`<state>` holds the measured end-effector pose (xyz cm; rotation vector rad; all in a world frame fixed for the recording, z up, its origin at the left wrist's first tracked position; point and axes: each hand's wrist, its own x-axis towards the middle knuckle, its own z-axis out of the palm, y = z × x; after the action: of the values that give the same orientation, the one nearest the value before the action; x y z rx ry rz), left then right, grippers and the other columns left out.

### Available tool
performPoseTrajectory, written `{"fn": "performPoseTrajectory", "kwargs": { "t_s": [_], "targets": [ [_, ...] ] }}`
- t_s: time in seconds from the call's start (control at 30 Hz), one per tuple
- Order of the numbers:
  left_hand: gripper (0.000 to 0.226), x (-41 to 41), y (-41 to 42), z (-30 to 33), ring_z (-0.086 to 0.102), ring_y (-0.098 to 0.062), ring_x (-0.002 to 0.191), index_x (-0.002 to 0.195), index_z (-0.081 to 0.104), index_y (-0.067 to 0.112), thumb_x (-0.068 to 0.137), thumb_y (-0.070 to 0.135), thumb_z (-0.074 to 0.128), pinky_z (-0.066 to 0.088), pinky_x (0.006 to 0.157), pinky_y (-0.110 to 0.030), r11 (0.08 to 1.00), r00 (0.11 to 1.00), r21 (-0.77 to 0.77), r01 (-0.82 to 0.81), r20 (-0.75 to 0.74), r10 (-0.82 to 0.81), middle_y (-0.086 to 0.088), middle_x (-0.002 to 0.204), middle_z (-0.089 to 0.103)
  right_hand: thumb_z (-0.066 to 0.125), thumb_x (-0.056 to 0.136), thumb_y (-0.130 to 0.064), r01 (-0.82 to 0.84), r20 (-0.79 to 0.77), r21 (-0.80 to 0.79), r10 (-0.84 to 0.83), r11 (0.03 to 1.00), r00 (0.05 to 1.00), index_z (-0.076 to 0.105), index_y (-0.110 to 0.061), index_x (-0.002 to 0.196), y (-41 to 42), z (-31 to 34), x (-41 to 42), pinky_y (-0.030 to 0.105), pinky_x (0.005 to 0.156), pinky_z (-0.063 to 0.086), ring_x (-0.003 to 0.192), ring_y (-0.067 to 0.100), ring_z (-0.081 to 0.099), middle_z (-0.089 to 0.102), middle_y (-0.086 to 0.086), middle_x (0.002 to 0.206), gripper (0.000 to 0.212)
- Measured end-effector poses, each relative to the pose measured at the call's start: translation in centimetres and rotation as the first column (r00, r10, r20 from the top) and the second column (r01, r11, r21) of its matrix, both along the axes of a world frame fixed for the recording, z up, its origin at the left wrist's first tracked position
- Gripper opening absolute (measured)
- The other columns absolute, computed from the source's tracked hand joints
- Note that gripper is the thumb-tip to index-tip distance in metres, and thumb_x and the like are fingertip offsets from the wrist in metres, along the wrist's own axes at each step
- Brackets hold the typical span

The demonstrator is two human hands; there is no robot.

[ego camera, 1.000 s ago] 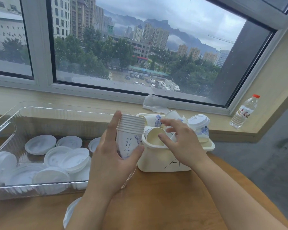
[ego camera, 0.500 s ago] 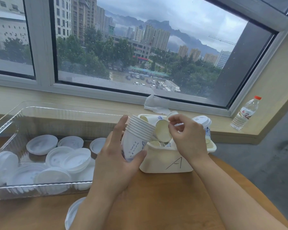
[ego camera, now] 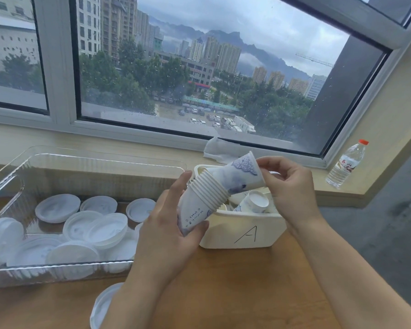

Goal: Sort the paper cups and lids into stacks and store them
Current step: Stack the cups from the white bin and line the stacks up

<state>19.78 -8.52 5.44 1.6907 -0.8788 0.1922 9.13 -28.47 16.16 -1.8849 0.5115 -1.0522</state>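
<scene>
On the left sits a big clear plastic box (ego camera: 14, 186) on the brown table (ego camera: 235, 286). Inside it are many white lids (ego camera: 57, 207), lying flat on the bottom, and some lie on top of others in a loose pile near the front wall. One more white lid (ego camera: 102, 305) lies on the table just in front of the box, by the person's left arm. The left hand (ego camera: 166, 236) is wrapped around a stack of paper cups (ego camera: 199, 205), with the thumb on the near side and the fingers behind. The stack is tipped so its open end points up and to the right. A single paper cup (ego camera: 241, 174) with blue pictures on it pokes out of the top of the stack, bottom end first, only part of the way in. The right hand (ego camera: 292, 186) pinches the rim of that cup with the thumb and fingertips. The two hands are close, joined by the cups. Under them is a small cream box (ego camera: 242, 233) with a letter A drawn on its front. It holds more loose paper cups (ego camera: 254, 203), lying on their sides. Behind it a white crumpled tissue (ego camera: 217, 149) lies on the window ledge (ego camera: 128, 143). Far to the right on the ledge stands a water bottle (ego camera: 345, 165) with a red cap.
</scene>
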Motion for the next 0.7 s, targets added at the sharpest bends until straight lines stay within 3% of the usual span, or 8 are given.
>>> {"fn": "performPoseTrajectory", "kwargs": {
  "t_s": [0.13, 0.27, 0.33, 0.4, 0.57, 0.7],
  "targets": [
    [0.103, -0.3, -0.2, 0.0, 0.059, -0.006, 0.103, 0.151, 0.026, 0.066, 0.079, 0.026, 0.087, 0.057, 0.080, -0.039, 0.999, 0.999, 0.000, 0.033, 0.033, -0.033, 0.022, 0.120, 0.057, 0.077, 0.092, -0.006, -0.064, -0.031, 0.018, 0.065, 0.998, 0.997, 0.081, -0.015, 0.098, 1.0, -0.2, 0.1, 0.046, 0.093, 0.059, 0.088, 0.023, 0.076, 0.081, 0.003, 0.097, 0.011],
    [0.101, -0.7, -0.3, 0.0, 0.057, -0.003, 0.108, 0.150, 0.026, 0.068, 0.080, 0.029, 0.087, 0.058, 0.084, -0.038, 0.999, 0.999, -0.008, 0.032, 0.040, -0.032, 0.028, 0.126, 0.055, 0.073, 0.095, -0.011, -0.133, -0.083, -0.005, 0.132, 0.991, 0.988, 0.082, -0.019, 0.098, 1.6, -0.6, 0.3, 0.034, 0.091, 0.059, 0.096, 0.022, 0.075, 0.081, 0.000, 0.096, 0.012],
    [0.097, -0.7, -0.4, 0.1, 0.059, -0.002, 0.107, 0.152, 0.030, 0.063, 0.080, 0.032, 0.088, 0.059, 0.083, -0.038, 0.999, 0.999, -0.023, 0.028, 0.031, -0.027, 0.031, 0.126, 0.057, 0.070, 0.099, -0.017, -0.177, -0.119, -0.019, 0.173, 0.984, 0.978, 0.082, -0.022, 0.100, 1.9, -0.8, 0.3, 0.023, 0.082, 0.056, 0.088, 0.014, 0.074, 0.080, -0.002, 0.094, 0.013],
    [0.096, -0.7, -0.4, 0.2, 0.063, -0.005, 0.102, 0.152, 0.031, 0.062, 0.080, 0.034, 0.088, 0.060, 0.080, -0.039, 0.999, 0.999, -0.041, 0.030, 0.016, -0.030, 0.027, 0.122, 0.061, 0.067, 0.101, -0.023, -0.210, -0.135, -0.034, 0.203, 0.977, 0.970, 0.081, -0.022, 0.104, 2.3, -1.0, 0.4, 0.021, 0.077, 0.054, 0.084, 0.010, 0.072, 0.080, -0.001, 0.094, 0.014],
    [0.106, -0.7, -0.1, 0.4, 0.066, -0.011, 0.099, 0.154, 0.020, 0.067, 0.078, 0.037, 0.087, 0.060, 0.081, -0.042, 0.999, 1.000, -0.034, 0.014, 0.020, -0.013, 0.026, 0.121, 0.062, 0.071, 0.098, -0.026, -0.275, -0.131, -0.037, 0.269, 0.961, 0.954, 0.078, -0.021, 0.109, 2.7, -1.4, 0.3, 0.043, 0.088, 0.059, 0.098, 0.035, 0.070, 0.078, 0.007, 0.102, 0.013],
    [0.119, -1.7, -0.2, 0.9, 0.065, -0.010, 0.095, 0.152, 0.001, 0.072, 0.078, 0.040, 0.088, 0.059, 0.080, -0.038, 1.000, 0.999, -0.001, 0.027, 0.028, -0.027, 0.032, 0.116, 0.054, 0.073, 0.096, -0.033, -0.258, -0.125, -0.052, 0.250, 0.965, 0.960, 0.078, -0.025, 0.108, 2.4, -1.2, -0.1, 0.045, 0.086, 0.058, 0.095, 0.039, 0.066, 0.076, 0.011, 0.101, 0.015]
  ]
}}
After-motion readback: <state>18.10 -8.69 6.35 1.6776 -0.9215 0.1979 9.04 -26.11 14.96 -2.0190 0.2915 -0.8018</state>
